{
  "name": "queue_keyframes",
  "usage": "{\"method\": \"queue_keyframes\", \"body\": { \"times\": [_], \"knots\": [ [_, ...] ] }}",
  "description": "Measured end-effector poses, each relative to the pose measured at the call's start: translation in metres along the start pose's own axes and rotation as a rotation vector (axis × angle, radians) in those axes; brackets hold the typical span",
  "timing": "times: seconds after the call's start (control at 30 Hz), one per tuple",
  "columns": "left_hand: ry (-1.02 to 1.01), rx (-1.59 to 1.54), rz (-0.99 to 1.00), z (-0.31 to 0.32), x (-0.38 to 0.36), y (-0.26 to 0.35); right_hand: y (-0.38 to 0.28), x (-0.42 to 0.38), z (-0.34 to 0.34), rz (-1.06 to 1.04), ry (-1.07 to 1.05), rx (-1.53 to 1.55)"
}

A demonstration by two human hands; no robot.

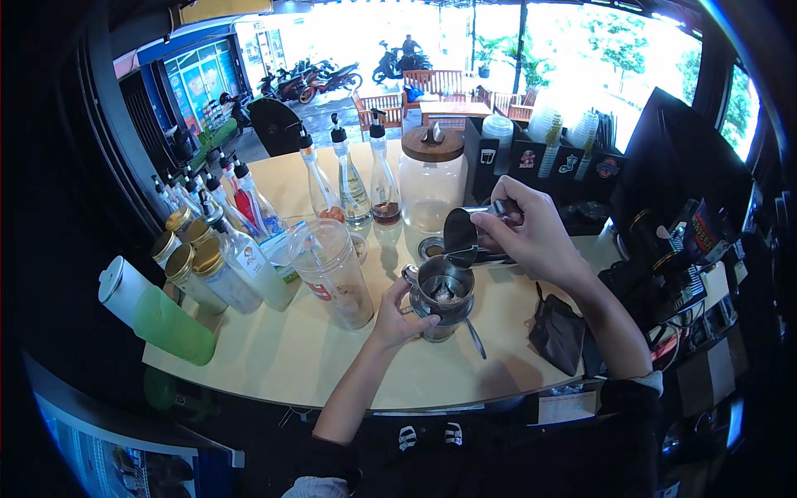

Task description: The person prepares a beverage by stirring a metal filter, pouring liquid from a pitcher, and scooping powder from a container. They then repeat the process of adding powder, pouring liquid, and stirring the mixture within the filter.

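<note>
In the head view my left hand (397, 317) is closed round the handle side of a metal cup (446, 290), which stands over a glass on the counter. Dark contents and something pale show inside the cup. My right hand (527, 228) grips a metal pitcher (462, 239), tilted so that its spout is just above the cup's rim. Whether liquid is flowing cannot be made out. A spoon (476, 339) leans at the right of the glass. A large clear plastic cup (331, 278) stands to the left of my left hand.
A big jar with a wooden lid (432, 183) and pump bottles (352, 187) stand behind. Several gold-lidded jars (217, 278) and a green-and-white bottle (158, 311) are at the left. A black pouch (557, 334) lies right; cup holders (544, 162) stand behind.
</note>
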State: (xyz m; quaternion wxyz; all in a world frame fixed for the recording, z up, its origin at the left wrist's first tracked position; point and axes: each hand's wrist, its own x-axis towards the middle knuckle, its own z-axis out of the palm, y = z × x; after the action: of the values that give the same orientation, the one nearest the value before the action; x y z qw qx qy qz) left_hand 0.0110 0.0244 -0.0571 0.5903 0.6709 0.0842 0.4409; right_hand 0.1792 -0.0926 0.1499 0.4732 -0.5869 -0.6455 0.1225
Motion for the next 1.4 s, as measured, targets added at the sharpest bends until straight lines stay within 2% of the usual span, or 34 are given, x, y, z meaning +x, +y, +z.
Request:
{"method": "queue_keyframes", "body": {
  "times": [0.57,0.67,0.8,0.87,0.97,1.1,1.17,1.3,1.4],
  "knots": [
    [-0.015,0.014,0.010,0.000,0.000,0.003,0.003,-0.003,-0.009,0.013,0.040,-0.127],
    [-0.094,0.041,-0.009,-0.008,0.000,-0.009,0.004,-0.005,-0.011,0.013,0.056,-0.060],
    [-0.100,0.050,0.005,-0.007,0.000,-0.010,0.021,-0.007,-0.014,0.005,0.081,-0.052],
    [-0.034,0.048,0.037,-0.003,0.001,-0.005,0.037,-0.007,-0.014,0.052,0.108,0.189],
    [-0.025,0.040,-0.012,-0.002,-0.001,-0.003,0.046,-0.010,-0.019,0.108,0.119,0.338],
    [-0.048,0.023,-0.033,-0.003,-0.001,-0.001,0.059,-0.010,-0.025,0.116,0.133,0.364],
    [-0.048,0.014,-0.045,-0.002,-0.001,0.002,0.069,-0.012,-0.027,0.196,0.145,0.463],
    [-0.034,0.029,-0.063,-0.005,-0.003,-0.003,0.110,-0.019,-0.021,0.216,0.185,0.510],
    [-0.051,0.029,-0.056,-0.005,-0.003,-0.003,0.139,-0.033,-0.009,0.286,0.212,0.686]
  ]
}}
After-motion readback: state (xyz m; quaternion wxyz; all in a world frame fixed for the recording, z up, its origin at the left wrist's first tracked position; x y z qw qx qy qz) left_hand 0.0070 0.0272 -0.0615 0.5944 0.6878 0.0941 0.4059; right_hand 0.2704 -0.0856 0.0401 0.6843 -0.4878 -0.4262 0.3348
